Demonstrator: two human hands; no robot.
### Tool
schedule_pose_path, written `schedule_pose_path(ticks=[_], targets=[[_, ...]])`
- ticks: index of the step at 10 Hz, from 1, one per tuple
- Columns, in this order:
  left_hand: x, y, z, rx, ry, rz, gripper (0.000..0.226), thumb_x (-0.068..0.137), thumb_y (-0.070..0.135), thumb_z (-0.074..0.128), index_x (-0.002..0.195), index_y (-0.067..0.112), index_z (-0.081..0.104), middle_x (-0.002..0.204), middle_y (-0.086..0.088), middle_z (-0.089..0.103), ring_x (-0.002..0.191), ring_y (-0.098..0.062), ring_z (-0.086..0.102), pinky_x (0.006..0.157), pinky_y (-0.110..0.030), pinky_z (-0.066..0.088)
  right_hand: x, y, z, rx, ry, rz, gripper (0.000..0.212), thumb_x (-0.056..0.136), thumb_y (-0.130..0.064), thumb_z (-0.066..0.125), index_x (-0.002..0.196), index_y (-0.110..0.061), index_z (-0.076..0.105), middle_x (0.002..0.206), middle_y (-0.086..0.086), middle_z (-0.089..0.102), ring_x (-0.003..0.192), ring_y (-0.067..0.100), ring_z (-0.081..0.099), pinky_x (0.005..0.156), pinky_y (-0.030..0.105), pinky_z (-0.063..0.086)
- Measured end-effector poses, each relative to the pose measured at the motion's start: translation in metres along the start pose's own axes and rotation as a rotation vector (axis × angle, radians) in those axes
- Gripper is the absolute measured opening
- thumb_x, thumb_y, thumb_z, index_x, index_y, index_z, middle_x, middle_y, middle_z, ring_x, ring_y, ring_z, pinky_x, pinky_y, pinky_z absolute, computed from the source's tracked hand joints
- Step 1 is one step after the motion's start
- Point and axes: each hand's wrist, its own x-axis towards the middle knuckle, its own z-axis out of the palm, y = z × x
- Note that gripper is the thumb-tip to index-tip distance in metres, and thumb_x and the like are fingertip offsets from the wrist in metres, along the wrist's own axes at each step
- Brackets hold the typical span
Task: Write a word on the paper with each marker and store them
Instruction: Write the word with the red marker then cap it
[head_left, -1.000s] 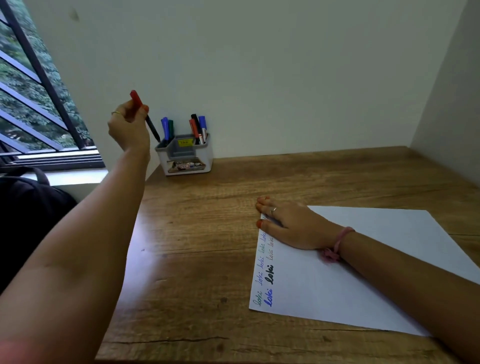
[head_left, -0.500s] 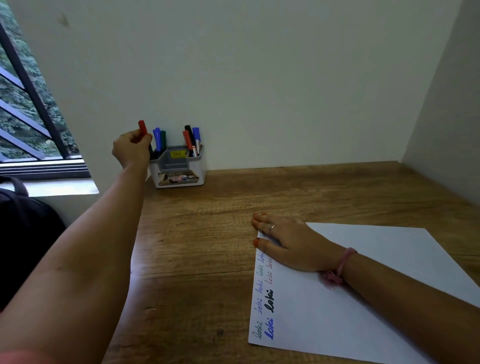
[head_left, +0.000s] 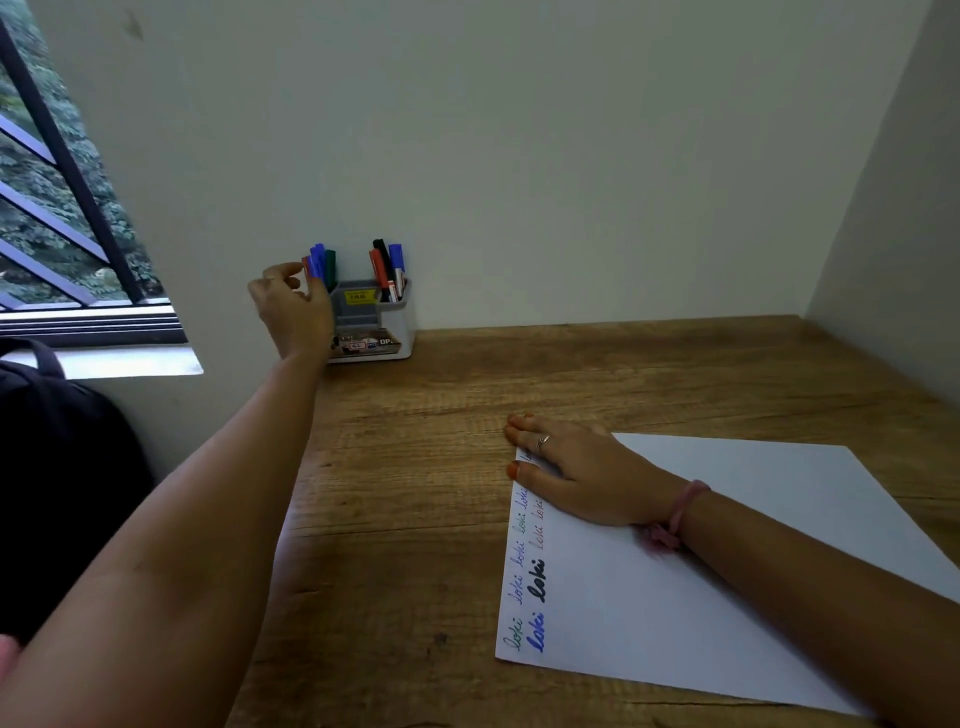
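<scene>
— Lowered since a second ago: my left hand (head_left: 291, 306), from raised with the red marker (head_left: 306, 264) down to the holder (head_left: 384, 332). Marker now stands in its left slot.
— Grip?
— Fingers loosely curled beside the cap, off it, I think. Right hand (head_left: 576, 467) flat on the paper (head_left: 727, 597), fingers straight.

White paper (head_left: 727, 545), grey-white holder (head_left: 400, 327) of blue, green, red, black markers (head_left: 387, 265), brown wood-grain desk (head_left: 415, 493)
</scene>
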Motion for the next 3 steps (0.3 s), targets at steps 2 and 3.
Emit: schedule_pose_path(ticks=[2, 3], targets=[[-0.039, 0.021, 0.000, -0.011, -0.165, 0.210, 0.020, 0.089, 0.004, 0.050, 0.109, 0.001, 0.055, 0.115, -0.016, 0.047, 0.079, -0.008, 0.049, 0.080, -0.021, 0.048, -0.001, 0.000, -0.002, 0.029, -0.002, 0.022, 0.056, 0.097, -0.048, 0.032, 0.145, -0.021, 0.027, 0.155, -0.006, 0.022, 0.141, 0.008, 0.020, 0.111, 0.041, 0.014], [-0.065, 0.033, -0.003, -0.008, -0.328, 0.353, 0.017, 0.088, 0.003, 0.053, 0.105, 0.003, 0.057, 0.106, -0.012, 0.048, 0.071, -0.003, 0.047, 0.070, -0.010, 0.044, -0.002, -0.002, -0.004, 0.073, 0.030, 0.018, 0.054, 0.097, -0.046, 0.034, 0.144, -0.020, 0.031, 0.154, -0.006, 0.025, 0.140, 0.008, 0.023, 0.111, 0.037, 0.017]])
